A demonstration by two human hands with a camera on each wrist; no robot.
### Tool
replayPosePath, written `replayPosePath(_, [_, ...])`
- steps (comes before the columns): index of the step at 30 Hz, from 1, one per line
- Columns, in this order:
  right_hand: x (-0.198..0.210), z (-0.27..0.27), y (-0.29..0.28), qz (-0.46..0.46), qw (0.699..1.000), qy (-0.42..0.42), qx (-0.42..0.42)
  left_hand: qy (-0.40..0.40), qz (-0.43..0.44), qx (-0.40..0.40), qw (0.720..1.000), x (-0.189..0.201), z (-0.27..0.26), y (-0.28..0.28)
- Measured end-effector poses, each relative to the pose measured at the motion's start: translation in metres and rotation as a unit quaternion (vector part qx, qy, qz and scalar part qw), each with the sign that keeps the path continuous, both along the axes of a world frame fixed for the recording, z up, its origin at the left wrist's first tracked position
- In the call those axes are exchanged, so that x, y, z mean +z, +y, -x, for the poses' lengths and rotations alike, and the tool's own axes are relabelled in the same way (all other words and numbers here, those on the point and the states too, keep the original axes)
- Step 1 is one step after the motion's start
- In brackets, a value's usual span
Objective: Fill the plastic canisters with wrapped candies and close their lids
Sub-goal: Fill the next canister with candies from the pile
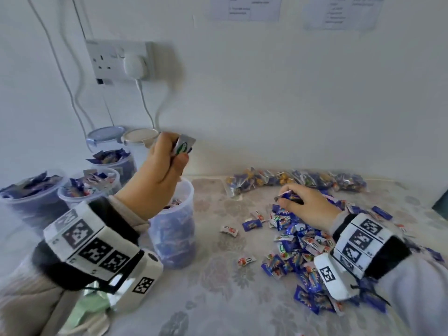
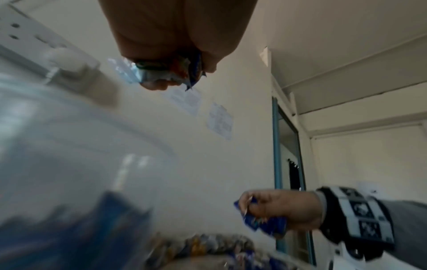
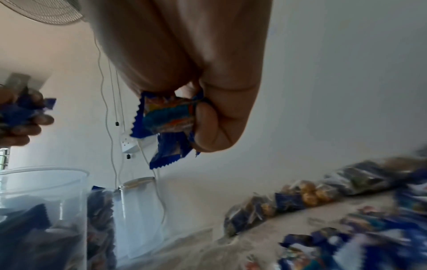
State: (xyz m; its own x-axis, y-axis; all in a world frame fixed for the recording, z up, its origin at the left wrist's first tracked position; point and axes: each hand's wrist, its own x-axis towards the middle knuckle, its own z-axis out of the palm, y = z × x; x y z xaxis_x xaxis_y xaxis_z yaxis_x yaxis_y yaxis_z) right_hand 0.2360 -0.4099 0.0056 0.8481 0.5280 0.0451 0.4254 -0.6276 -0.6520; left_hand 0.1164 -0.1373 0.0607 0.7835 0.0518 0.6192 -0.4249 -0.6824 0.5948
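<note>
My left hand (image 1: 167,161) is raised above an open clear canister (image 1: 180,229) that is partly filled with blue wrapped candies. It grips a small bunch of candies (image 1: 183,146), seen from below in the left wrist view as crumpled wrappers (image 2: 166,73). My right hand (image 1: 308,202) hovers over the loose candy pile (image 1: 298,243) and pinches blue-wrapped candies (image 3: 166,120). Three more open canisters (image 1: 89,187) heaped with candies stand to the left.
Two lidded canisters (image 1: 106,137) stand against the wall behind the open ones. A row of clear bags with gold sweets (image 1: 291,180) lies along the wall. Cables hang from a wall socket (image 1: 121,61). Single candies (image 1: 229,230) are scattered on the floral tablecloth (image 1: 218,299).
</note>
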Motion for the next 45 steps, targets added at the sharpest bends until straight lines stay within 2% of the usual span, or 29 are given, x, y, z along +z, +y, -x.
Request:
replayPosePath(3, [0.006,0.006,0.026,-0.007,1.000,0.003,0.022,0.017,0.049,-0.004,0.999,-0.017,0.009,0.027])
replayPosePath(5, [0.012,0.011,0.043,-0.023,0.999,0.003,0.037,-0.003,0.082,-0.006,0.997,-0.029,0.007,0.036])
replayPosePath(10, [0.031,0.020,0.084,-0.077,0.994,-0.012,0.075,-0.024,0.088,0.015,0.996,-0.050,0.005,0.044])
replayPosePath(13, [0.044,0.023,0.108,-0.110,0.989,-0.016,0.097,-0.002,0.049,0.015,0.999,-0.055,0.007,0.050])
replayPosePath(15, [0.054,0.026,0.123,-0.125,0.985,-0.022,0.114,0.002,-0.023,0.046,0.999,-0.061,0.010,0.056])
replayPosePath(17, [0.062,0.028,0.138,-0.126,0.983,-0.023,0.134,0.006,-0.078,0.065,0.995,-0.067,0.015,0.061])
replayPosePath(19, [0.070,0.031,0.153,-0.117,0.981,-0.022,0.153,0.016,-0.094,0.073,0.993,-0.070,0.020,0.065])
replayPosePath(22, [0.078,0.034,0.172,-0.078,0.982,-0.034,0.170,0.045,-0.068,0.053,0.995,-0.074,0.023,0.070])
replayPosePath(27, [0.073,0.042,0.201,-0.002,0.977,-0.060,0.205,0.131,0.035,0.011,0.991,-0.086,0.024,0.072])
replayPosePath(29, [0.066,0.045,0.210,0.019,0.974,-0.056,0.219,0.139,0.072,-0.003,0.988,-0.091,0.022,0.074])
replayPosePath(33, [0.058,0.045,0.214,-0.007,0.977,-0.038,0.210,0.137,0.123,-0.031,0.982,-0.092,0.022,0.073])
replayPosePath(40, [0.045,0.047,0.192,-0.122,0.975,-0.022,0.184,0.147,0.154,-0.018,0.977,-0.089,0.025,0.071])
replayPosePath(42, [0.039,0.052,0.183,-0.157,0.971,-0.038,0.174,0.135,0.128,-0.008,0.982,-0.087,0.026,0.072])
replayPosePath(45, [0.031,0.059,0.165,-0.219,0.960,-0.078,0.154,0.113,0.015,0.048,0.992,-0.078,0.029,0.068])
